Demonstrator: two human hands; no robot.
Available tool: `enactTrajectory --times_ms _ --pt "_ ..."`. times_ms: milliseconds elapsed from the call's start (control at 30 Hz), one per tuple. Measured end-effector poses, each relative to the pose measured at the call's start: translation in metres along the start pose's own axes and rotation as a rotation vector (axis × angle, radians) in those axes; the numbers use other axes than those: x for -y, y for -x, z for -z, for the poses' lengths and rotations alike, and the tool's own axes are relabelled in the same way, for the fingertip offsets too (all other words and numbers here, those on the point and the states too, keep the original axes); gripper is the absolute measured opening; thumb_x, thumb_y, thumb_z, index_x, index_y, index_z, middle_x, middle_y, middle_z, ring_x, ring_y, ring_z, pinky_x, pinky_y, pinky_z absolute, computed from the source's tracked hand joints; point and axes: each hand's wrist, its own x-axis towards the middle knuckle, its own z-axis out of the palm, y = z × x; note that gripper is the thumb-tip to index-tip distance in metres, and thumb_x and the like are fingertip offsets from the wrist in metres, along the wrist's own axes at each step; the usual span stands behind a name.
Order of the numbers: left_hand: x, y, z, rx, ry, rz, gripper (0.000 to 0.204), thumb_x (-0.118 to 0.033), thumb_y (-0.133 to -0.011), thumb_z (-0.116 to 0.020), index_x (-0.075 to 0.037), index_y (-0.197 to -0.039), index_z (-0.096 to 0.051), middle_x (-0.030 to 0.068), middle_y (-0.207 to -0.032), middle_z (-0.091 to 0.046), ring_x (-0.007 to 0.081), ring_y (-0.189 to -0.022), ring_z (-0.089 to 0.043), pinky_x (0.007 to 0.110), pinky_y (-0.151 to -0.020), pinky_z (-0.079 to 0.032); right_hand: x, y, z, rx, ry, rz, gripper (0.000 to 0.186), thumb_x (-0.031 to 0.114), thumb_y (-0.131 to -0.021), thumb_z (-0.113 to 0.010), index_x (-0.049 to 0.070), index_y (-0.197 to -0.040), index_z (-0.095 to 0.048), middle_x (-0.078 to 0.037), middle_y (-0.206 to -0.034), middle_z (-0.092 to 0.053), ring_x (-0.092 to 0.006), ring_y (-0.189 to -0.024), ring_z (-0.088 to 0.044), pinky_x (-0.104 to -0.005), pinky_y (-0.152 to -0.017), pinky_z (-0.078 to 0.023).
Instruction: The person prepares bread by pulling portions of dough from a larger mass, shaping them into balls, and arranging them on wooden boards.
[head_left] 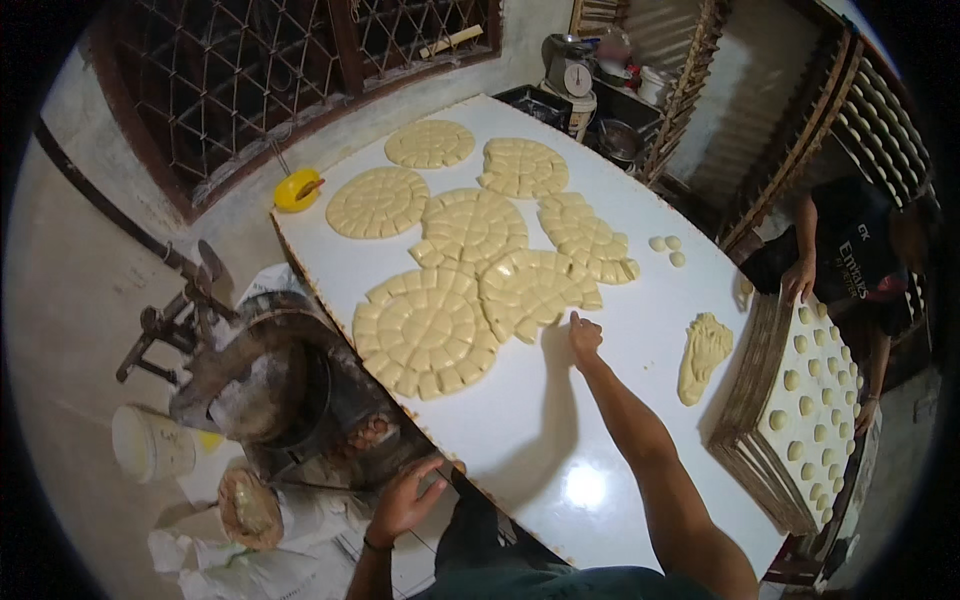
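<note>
Several round, scored slabs of pale dough (427, 331) lie on a white table (540, 430). My right hand (584, 334) reaches out to the edge of one cut dough round (533, 288), its fingers curled down on the table right beside the pieces; whether it holds a piece I cannot tell. My left hand (405, 498) rests with fingers spread on the table's near left edge and holds nothing.
A lump of dough (704, 355) and three small balls (667, 248) lie at the right. Another person (850, 270) stands beside stacked wooden trays (790, 420) with dough balls. A metal machine (270, 390), white bucket (150, 442), yellow tool (296, 189) and scale (572, 72) surround the table.
</note>
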Motion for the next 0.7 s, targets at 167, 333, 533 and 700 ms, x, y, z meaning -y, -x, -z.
enactTrajectory --times_ms 167,333,533,700 --pt "0.05 0.016 0.02 -0.126 0.011 0.08 0.035 -0.022 -0.086 -0.062 0.0 -0.113 -0.059 0.018 -0.108 -0.062 0.0325 -0.101 -0.059 0.036 -0.086 -0.047 0.077 -0.017 -0.078 -0.307 0.04 -0.078 0.055 0.045 -0.082 -0.06 -0.006 -0.102 -0.055 -0.025 -0.112 -0.052 -0.0375 -0.102 -0.053 -0.0487 -0.085 -0.045" --pt "0.061 -0.009 0.002 0.024 0.259 0.175 0.033 -0.02 -0.088 -0.06 0.0 -0.114 -0.058 0.016 -0.106 -0.063 0.027 -0.102 -0.059 0.034 -0.089 -0.046 0.0 -0.007 -0.043 -0.143 -0.059 0.202 0.039 0.028 -0.08 -0.067 -0.003 -0.097 -0.051 -0.021 -0.089 -0.061 -0.0254 -0.075 -0.061 -0.0402 -0.065 -0.05" --pt "0.078 -0.082 -0.157 0.176 0.608 0.079 0.045 -0.025 -0.088 -0.063 0.002 -0.121 -0.048 0.0144 -0.113 -0.054 0.02 -0.107 -0.053 0.031 -0.087 -0.046 -0.11 0.171 0.013 0.033 -0.824 -0.247 0.027 0.016 -0.087 -0.059 0.001 -0.107 -0.05 -0.009 -0.095 -0.058 -0.0196 -0.085 -0.059 -0.035 -0.074 -0.052" --pt "-0.022 -0.102 -0.287 0.521 0.72 0.085 0.042 -0.02 -0.085 -0.068 -0.006 -0.107 -0.035 0.003 -0.097 -0.039 0.0129 -0.087 -0.044 0.025 -0.076 -0.045 -0.14 0.29 0.106 -0.183 -1.34 -0.13 0.028 0.02 -0.087 -0.059 0.008 -0.111 -0.05 -0.006 -0.102 -0.056 -0.0181 -0.095 -0.055 -0.0342 -0.085 -0.047"
